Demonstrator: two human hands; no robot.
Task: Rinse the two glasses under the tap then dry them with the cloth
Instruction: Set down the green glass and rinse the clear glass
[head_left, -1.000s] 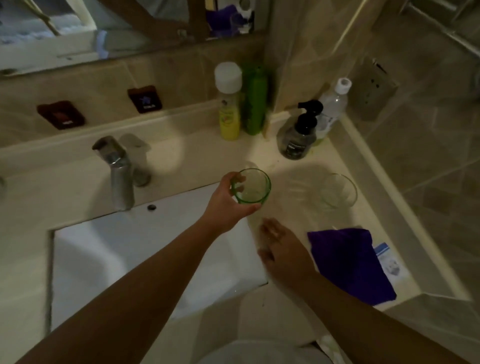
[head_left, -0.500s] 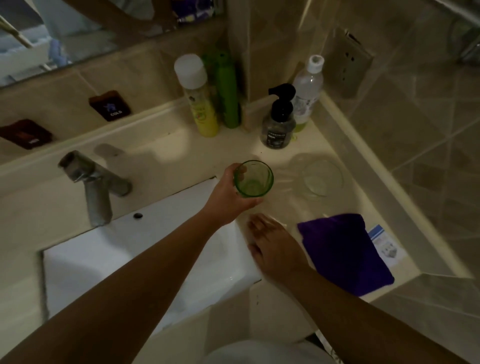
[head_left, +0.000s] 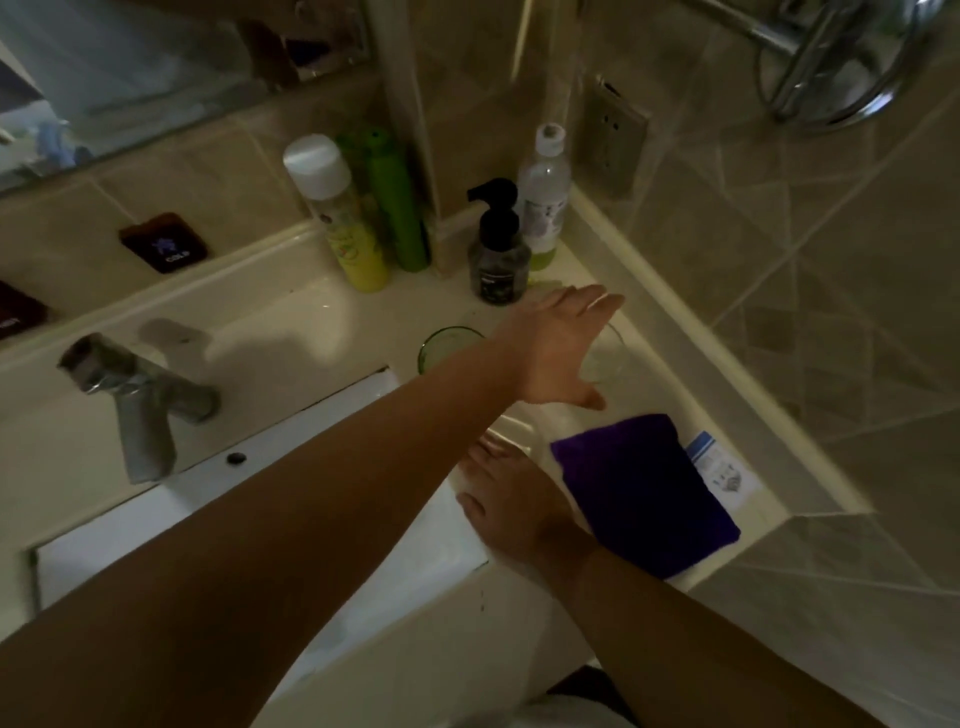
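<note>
Left hand with straight fingers spread above clear glass, holding nothing, green glass at its 9 o'clock on counter, right hand flat beside purple cloth.

Green glass upright beside clear glass; purple cloth nearby.

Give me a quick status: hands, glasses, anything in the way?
Left hand open over clear glass. Right hand flat on counter. Green glass standing free. Nothing blocking.
</note>
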